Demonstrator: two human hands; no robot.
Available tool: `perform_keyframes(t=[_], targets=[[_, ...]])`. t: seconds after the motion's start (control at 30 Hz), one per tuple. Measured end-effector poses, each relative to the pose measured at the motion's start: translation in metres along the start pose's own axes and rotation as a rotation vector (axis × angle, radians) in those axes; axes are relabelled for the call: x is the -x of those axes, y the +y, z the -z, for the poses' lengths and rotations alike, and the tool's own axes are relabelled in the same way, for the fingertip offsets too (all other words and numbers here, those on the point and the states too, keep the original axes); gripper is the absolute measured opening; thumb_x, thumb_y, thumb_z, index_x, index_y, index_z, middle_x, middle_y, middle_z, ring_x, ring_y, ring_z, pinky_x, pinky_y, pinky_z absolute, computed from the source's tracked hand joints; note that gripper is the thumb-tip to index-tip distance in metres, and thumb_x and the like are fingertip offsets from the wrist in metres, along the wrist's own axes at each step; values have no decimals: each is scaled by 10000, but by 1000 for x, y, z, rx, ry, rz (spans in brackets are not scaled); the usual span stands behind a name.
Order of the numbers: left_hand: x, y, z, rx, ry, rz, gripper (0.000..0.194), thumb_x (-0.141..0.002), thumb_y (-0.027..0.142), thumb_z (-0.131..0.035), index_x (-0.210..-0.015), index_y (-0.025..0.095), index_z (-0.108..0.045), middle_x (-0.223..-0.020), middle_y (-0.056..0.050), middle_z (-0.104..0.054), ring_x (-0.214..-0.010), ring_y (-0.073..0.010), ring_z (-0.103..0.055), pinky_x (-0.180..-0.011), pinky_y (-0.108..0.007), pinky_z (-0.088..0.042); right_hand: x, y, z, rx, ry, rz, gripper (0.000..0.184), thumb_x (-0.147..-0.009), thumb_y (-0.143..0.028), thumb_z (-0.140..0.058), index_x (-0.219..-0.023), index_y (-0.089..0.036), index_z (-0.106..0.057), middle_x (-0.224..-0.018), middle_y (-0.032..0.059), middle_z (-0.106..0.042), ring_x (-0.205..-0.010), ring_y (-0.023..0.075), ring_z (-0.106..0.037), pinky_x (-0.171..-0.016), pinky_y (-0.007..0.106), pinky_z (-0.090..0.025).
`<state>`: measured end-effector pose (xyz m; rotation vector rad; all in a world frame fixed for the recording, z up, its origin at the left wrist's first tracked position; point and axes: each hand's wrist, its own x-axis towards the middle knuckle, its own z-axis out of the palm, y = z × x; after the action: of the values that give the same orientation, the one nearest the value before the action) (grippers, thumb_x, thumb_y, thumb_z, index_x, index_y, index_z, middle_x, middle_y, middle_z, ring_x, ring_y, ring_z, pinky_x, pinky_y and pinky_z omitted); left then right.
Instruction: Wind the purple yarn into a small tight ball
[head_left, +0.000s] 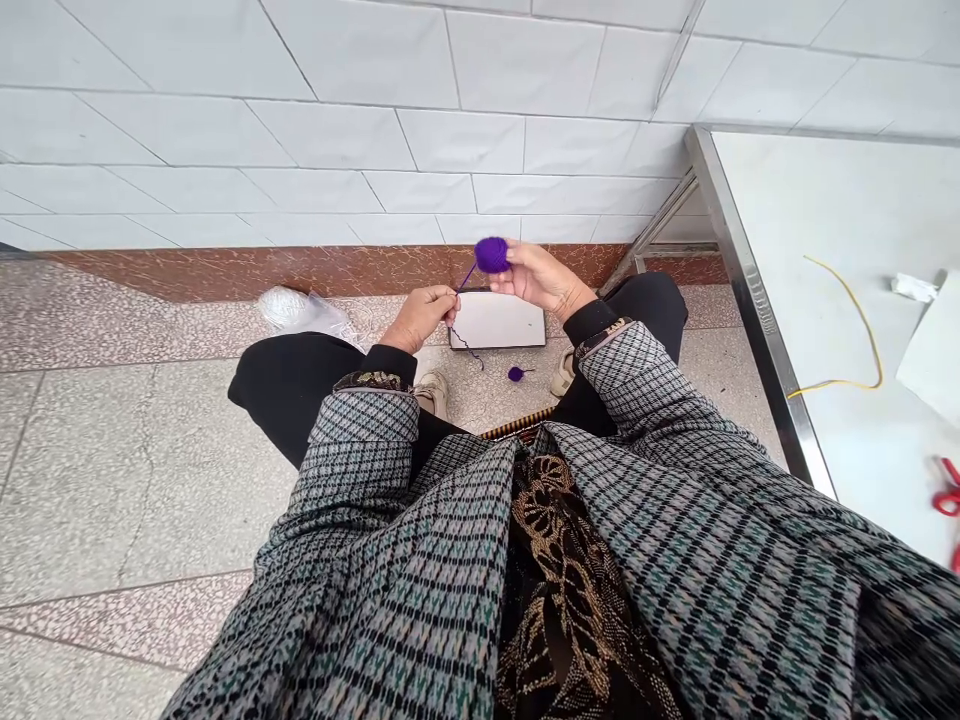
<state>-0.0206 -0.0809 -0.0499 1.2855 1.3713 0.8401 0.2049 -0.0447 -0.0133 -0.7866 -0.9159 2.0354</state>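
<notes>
My right hand holds a small purple yarn ball at its fingertips, raised in front of my knees. My left hand is closed in a pinch on the purple yarn strand that runs up to the ball; a loose end of the strand hangs below the fingers. A second, smaller bit of purple yarn lies on the floor between my feet. Both arms wear checked sleeves.
A white rectangular board lies on the floor below my hands. A clear plastic bag sits to the left by the wall. A steel-edged white table at right holds a yellow cord, red scissors and white scraps.
</notes>
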Motion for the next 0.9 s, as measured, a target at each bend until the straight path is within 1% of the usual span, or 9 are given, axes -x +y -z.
perform_keyframes(t=[0.2,0.27,0.33,0.43,0.53,0.6,0.67,0.77,0.9], targets=[[-1,-11,1,-61,-153,64,181,-722,155,-613,-545,189,-633,-537,-6,-589,-501,-122,-524,-564,-215,-441,-21,-9,21,-41,398,300,291,-1109,-335,-785,-1121,-244,-509,-1002,-14,-664,-844,92,-689,-885,187,-662],[3,-9,1,-65,-262,68,186,-724,180,-651,-538,183,-659,-552,-27,-613,-528,-137,-557,-592,-228,-474,-28,-11,36,86,510,335,296,-1107,-319,-771,-1136,-250,-484,-1030,-8,-646,-847,94,-678,-862,192,-648],[9,-5,3,-37,-415,42,194,-739,234,-699,-553,180,-696,-567,-45,-633,-563,-156,-592,-636,-251,-515,-30,-8,46,371,554,237,277,-1091,-259,-749,-1139,-247,-477,-1053,5,-633,-819,100,-647,-782,189,-610],[17,3,7,90,-520,-29,200,-727,311,-760,-577,184,-722,-580,-56,-636,-578,-178,-603,-633,-287,-533,-21,8,45,799,395,-4,316,-935,-48,-782,-1068,-211,-547,-1021,19,-640,-799,122,-604,-697,193,-533],[20,9,12,248,-336,-87,178,-705,287,-749,-571,189,-685,-576,-44,-597,-558,-169,-571,-603,-291,-529,-6,26,28,896,98,-191,398,-692,143,-788,-900,-165,-644,-838,-9,-652,-730,130,-591,-657,197,-504],[18,11,14,288,-172,-85,175,-725,216,-711,-566,191,-643,-583,-34,-575,-559,-151,-552,-609,-270,-529,2,33,16,870,-124,-315,375,-674,149,-767,-894,-145,-690,-786,-15,-683,-672,129,-621,-640,203,-530],[14,11,15,261,-42,-40,220,-755,138,-668,-553,190,-598,-581,-26,-558,-557,-134,-535,-606,-242,-512,6,32,7,803,-272,-367,363,-734,96,-754,-1000,-145,-707,-874,-3,-748,-683,129,-679,-667,208,-593],[10,7,12,182,-23,36,259,-776,82,-627,-541,183,-588,-573,-17,-555,-548,-118,-526,-593,-213,-483,2,24,3,463,-235,-201,392,-829,-30,-819,-1137,-182,-629,-968,-5,-765,-708,112,-697,-725,211,-658],[13,3,1,113,-244,70,240,-776,117,-668,-544,177,-649,-584,-28,-614,-558,-135,-573,-617,-229,-511,-11,19,6,-11,74,97,353,-997,-200,-866,-1128,-232,-539,-884,-45,-694,-712,99,-666,-795,193,-668]])
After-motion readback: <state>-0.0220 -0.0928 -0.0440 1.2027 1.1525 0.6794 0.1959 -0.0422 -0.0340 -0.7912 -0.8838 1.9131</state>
